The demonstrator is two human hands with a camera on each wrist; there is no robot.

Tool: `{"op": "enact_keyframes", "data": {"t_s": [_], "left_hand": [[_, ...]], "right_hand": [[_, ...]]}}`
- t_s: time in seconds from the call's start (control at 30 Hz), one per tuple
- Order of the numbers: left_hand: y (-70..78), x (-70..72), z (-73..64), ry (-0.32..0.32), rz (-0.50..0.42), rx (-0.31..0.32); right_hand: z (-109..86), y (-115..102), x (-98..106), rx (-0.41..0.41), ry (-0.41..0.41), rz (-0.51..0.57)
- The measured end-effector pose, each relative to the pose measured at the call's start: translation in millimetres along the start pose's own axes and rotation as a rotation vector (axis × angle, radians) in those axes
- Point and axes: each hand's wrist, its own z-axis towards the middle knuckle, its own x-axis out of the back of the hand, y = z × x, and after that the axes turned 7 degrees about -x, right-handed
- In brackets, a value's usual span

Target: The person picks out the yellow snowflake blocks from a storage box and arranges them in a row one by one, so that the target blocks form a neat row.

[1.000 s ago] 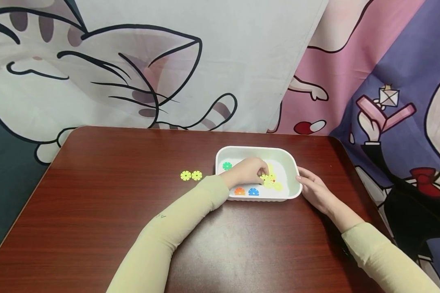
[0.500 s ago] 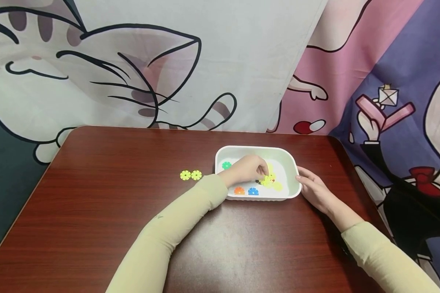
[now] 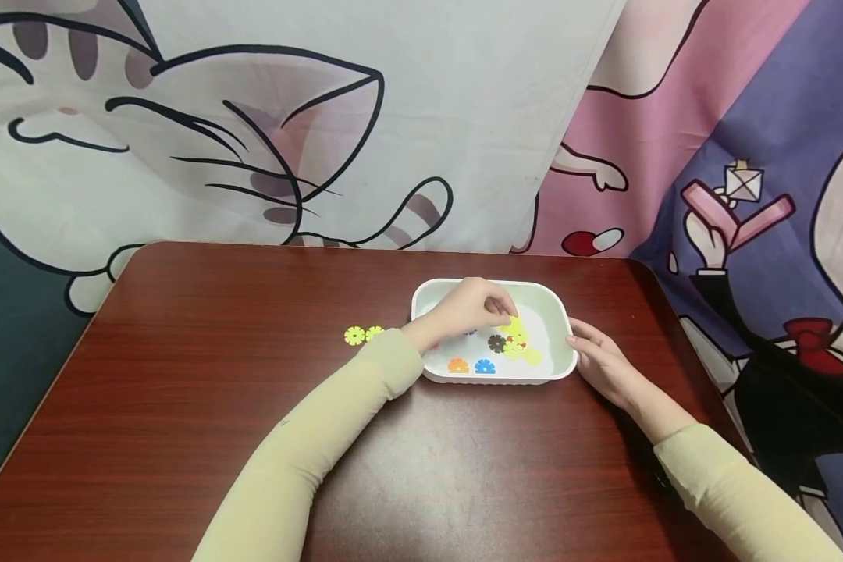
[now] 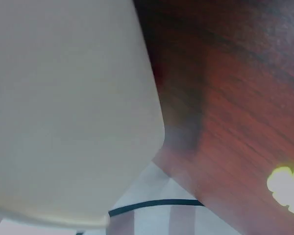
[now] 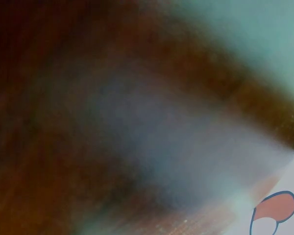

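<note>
In over the white tray went the picture of my left hand, knuckles up, thumb and fingers curled toward one another, their tips right at the far edge of the yellow pieces in the tray's right half; whether they had one pinched, I couldn't tell! Out on the other flank, my right hand gripped the tray's right end, thumb at the rim, fingers along the outside. Hard by the yellow cluster, on its left, lay a dark piece; down along the near wall sat an orange piece and, just beside it, a blue piece. And there, outside the tray to the left, two yellow discs lay side by side on the reddish-brown tabletop, the right one partly covered by my pale sleeve. Behind the lot hung a white cloth with a cartoon cat. My right wrist's view was mostly blur.
</note>
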Motion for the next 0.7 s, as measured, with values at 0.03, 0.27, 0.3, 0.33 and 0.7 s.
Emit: {"op": "enact_keyframes", "data": {"t_s": [0.03, 0.27, 0.3, 0.33, 0.7], "left_hand": [[1.4, 2.1, -1.1, 0.016, -0.007, 0.003], [11.7, 16.0, -12.2, 0.142, -0.075, 0.071], [13.0, 18.0, -14.4, 0.158, -0.075, 0.081], [14.0, 20.0, -16.6, 0.174, -0.073, 0.092], [6.2, 40.7, -50.5, 0.323, -0.093, 0.204]], "right_hand": [[0.0, 0, 0, 0.000, 0.000, 0.001], [-0.1, -1, 0, -0.007, 0.005, -0.010], [-0.1, -1, 0, -0.007, 0.005, -0.011], [-0.1, -1, 0, -0.006, 0.006, -0.010], [-0.7, -1, -1, -0.009, 0.005, -0.003]]}}
